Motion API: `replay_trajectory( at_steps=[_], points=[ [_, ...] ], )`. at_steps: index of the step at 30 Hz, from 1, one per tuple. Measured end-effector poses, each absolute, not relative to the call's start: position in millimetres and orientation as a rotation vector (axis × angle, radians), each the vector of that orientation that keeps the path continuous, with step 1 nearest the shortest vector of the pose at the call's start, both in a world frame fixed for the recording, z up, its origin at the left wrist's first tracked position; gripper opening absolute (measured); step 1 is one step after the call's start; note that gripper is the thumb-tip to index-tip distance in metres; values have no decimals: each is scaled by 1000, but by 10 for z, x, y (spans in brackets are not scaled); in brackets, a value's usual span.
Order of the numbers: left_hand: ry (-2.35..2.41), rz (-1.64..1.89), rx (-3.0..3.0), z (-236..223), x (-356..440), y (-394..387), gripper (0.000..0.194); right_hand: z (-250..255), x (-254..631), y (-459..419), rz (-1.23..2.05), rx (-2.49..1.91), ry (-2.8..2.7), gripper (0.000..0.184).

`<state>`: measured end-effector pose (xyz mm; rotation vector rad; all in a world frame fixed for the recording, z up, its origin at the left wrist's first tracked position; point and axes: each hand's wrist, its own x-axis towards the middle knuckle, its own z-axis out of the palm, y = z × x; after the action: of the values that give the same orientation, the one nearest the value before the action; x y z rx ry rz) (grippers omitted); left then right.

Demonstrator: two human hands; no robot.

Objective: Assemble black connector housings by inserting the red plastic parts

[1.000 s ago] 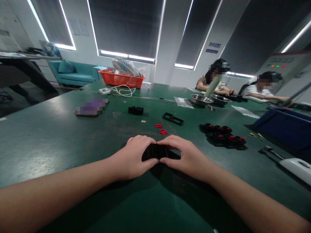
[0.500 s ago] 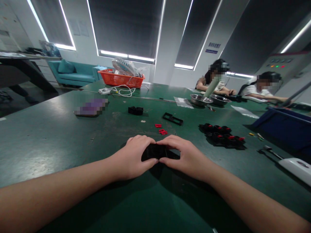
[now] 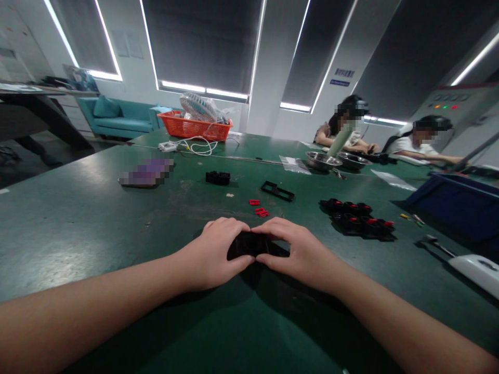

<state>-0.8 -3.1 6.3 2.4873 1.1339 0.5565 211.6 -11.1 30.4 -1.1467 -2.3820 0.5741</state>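
Note:
Between both hands is a black plastic part (image 3: 251, 244), low over the green table (image 3: 175, 327). My left hand (image 3: 220, 252) closes on its left side, thumb in front and fingers behind. From the right, my right hand (image 3: 290, 249) pinches it the same way, and the fingertips of the two hands nearly meet. Much of the part is hidden by the fingers. Just beyond my hands lie small red clips (image 3: 261, 212), with another red clip (image 3: 254, 202) a little farther off. A black rectangular frame (image 3: 277, 190) and a black block-shaped part (image 3: 218, 178) rest behind them.
To the right are black parts with red pieces (image 3: 362, 221), a blue bin (image 3: 456, 202) and a white-handled tool (image 3: 475, 270). A phone (image 3: 146, 173) lies left. Farther back stand an orange basket (image 3: 195, 126) and a metal bowl (image 3: 322, 161). Two people sit at the far right.

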Motion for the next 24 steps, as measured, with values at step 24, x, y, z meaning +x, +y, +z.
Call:
replay_trajectory(
  at_steps=[24],
  points=[
    [1149, 614, 2412, 59, 0, -40, 33, 305, 2113, -114, 581, -1153, -2395, 38]
  ],
)
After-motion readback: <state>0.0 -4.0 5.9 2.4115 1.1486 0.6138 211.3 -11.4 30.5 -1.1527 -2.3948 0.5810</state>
